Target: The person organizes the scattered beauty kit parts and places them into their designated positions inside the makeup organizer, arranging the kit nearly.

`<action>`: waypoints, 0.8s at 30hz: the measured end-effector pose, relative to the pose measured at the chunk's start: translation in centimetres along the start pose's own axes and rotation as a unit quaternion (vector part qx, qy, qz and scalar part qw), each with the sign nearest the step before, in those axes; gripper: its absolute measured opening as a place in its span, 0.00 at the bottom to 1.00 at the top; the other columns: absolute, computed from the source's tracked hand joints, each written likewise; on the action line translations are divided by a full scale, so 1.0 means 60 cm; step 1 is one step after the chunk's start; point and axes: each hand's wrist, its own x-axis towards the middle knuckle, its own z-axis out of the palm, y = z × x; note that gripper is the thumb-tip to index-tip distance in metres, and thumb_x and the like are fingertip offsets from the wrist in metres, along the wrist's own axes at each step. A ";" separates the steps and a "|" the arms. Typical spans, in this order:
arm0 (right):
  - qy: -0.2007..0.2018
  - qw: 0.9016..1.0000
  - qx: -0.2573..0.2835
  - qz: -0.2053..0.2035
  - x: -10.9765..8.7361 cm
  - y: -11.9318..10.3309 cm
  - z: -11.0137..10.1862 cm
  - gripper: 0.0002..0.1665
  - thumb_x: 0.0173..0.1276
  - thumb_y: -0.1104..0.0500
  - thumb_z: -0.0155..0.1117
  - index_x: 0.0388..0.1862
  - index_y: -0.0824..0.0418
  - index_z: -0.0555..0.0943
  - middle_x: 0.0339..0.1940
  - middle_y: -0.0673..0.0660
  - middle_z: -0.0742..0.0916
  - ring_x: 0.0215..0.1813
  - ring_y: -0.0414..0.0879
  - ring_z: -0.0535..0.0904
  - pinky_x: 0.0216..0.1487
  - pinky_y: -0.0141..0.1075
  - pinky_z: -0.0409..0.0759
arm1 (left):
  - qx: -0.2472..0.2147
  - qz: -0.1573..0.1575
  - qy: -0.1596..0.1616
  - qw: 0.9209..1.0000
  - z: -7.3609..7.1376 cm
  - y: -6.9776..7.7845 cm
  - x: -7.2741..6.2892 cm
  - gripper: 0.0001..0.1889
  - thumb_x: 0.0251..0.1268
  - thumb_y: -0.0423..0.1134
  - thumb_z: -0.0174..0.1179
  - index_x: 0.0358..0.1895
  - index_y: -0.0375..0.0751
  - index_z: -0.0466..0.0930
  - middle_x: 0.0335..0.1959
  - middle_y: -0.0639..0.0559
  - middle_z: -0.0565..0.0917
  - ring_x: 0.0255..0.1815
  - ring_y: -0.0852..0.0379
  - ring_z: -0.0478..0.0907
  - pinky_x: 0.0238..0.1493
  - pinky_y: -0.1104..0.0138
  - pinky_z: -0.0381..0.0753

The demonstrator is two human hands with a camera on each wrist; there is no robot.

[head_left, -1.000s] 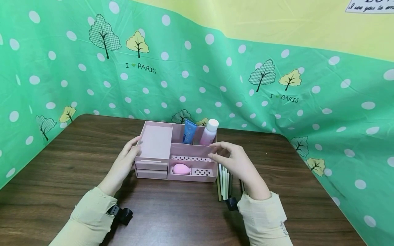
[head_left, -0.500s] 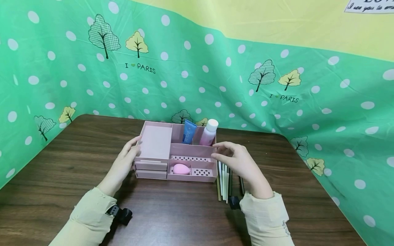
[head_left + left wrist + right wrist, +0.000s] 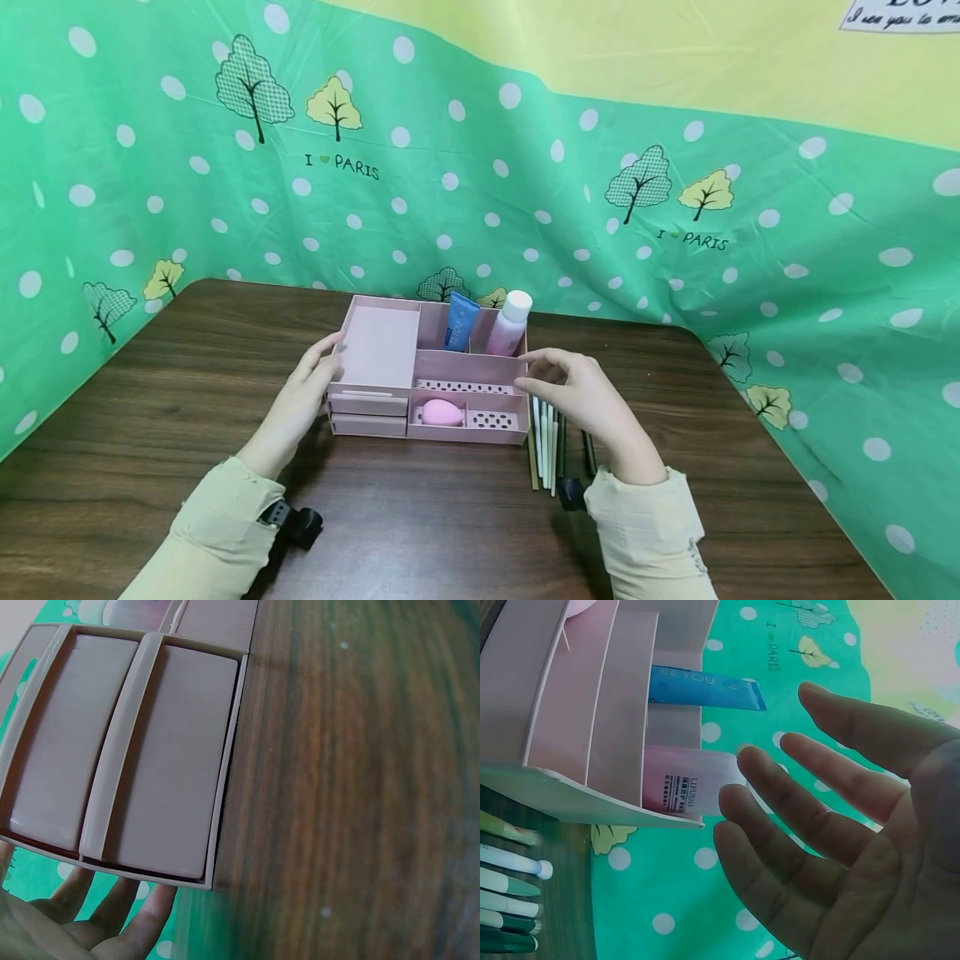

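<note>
A pink desktop organizer (image 3: 378, 342) stands on the table, with two shut drawers at its front left. My left hand (image 3: 288, 408) touches its left side with nearly straight fingers. Near the organizer's right side is my right hand (image 3: 588, 400), its fingers loosely bent and nothing held; the right wrist view shows the palm bare. A blue squeeze tube (image 3: 461, 323) and a white-capped pink bottle (image 3: 510, 323) stand in the rear compartments. A pink egg-shaped makeup sponge (image 3: 442, 412) lies in a front compartment.
Several slim green and white pen-like sticks (image 3: 547, 454) lie on the dark wooden table (image 3: 427, 525) at the organizer's right, partly below my right hand. A dark stick (image 3: 589, 450) lies beside them. Green dotted cloth (image 3: 525, 217) hangs behind the table.
My right hand has shifted slightly to the right, away from the organizer, and has stayed nearly still over the last half second. My left hand and the organizer's contents have not moved.
</note>
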 end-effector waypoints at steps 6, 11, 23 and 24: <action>-0.017 1.000 -0.001 -0.007 0.002 -0.001 0.007 0.22 0.66 0.52 0.69 0.55 0.62 0.83 0.40 0.55 0.87 0.38 0.47 0.77 0.36 0.38 0.76 | 0.000 0.000 0.004 1.000 0.000 -0.001 0.002 0.29 0.79 0.56 0.38 0.79 0.60 0.50 0.74 0.41 0.59 0.62 0.48 0.65 0.50 0.63 0.73; -0.019 1.000 -0.013 -0.011 0.005 -0.002 0.016 0.18 0.65 0.53 0.70 0.52 0.60 0.85 0.38 0.53 0.87 0.33 0.45 0.75 0.34 0.37 0.75 | 0.004 0.001 0.002 1.000 0.001 -0.002 0.002 0.29 0.79 0.56 0.38 0.79 0.60 0.50 0.76 0.41 0.57 0.62 0.48 0.65 0.49 0.64 0.72; -0.019 1.000 -0.020 -0.010 0.006 -0.003 0.018 0.17 0.65 0.53 0.70 0.51 0.58 0.85 0.37 0.52 0.87 0.32 0.45 0.75 0.32 0.37 0.74 | 0.009 0.001 -0.001 1.000 0.000 -0.001 0.000 0.30 0.79 0.56 0.37 0.80 0.60 0.49 0.78 0.42 0.55 0.63 0.47 0.65 0.49 0.64 0.72; -0.019 1.000 -0.019 -0.010 0.006 -0.002 0.017 0.18 0.65 0.53 0.70 0.51 0.59 0.85 0.37 0.53 0.87 0.33 0.46 0.76 0.33 0.37 0.74 | 0.009 0.000 0.000 1.000 0.000 -0.001 0.000 0.29 0.79 0.56 0.37 0.80 0.60 0.49 0.78 0.42 0.55 0.63 0.46 0.65 0.49 0.64 0.72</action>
